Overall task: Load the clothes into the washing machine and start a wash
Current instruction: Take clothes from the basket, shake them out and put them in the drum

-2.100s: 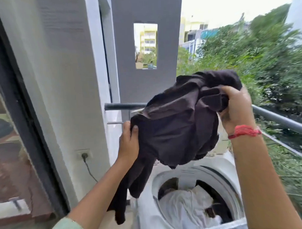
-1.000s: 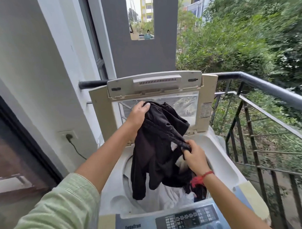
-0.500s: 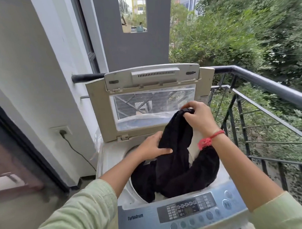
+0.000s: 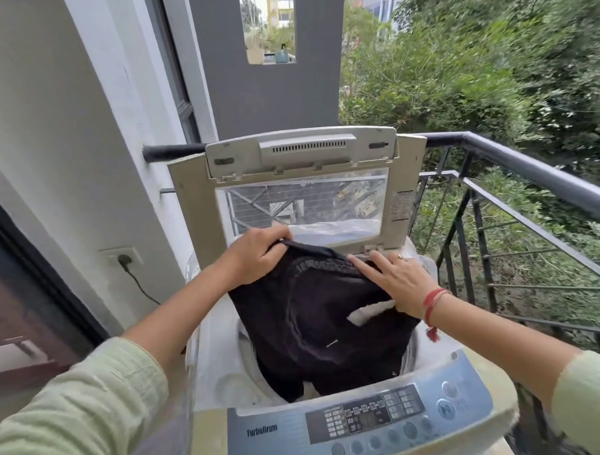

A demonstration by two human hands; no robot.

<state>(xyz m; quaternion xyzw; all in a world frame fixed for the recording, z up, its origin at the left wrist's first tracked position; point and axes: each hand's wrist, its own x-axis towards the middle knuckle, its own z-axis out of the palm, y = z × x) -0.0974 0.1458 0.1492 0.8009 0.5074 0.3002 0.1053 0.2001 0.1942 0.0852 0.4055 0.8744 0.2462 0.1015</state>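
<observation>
The left hand has risen, pinching the black garment; right hand presses it, fingers straight; loading continues; next, push it into the washing machine.

BALCONY WASH: My left hand grips the edge of a black garment while my right hand rests flat on it. The cloth hangs into the top-loading washing machine, whose lid stands upright before the railing.

"TurboDrum" on washer control panel
</observation>
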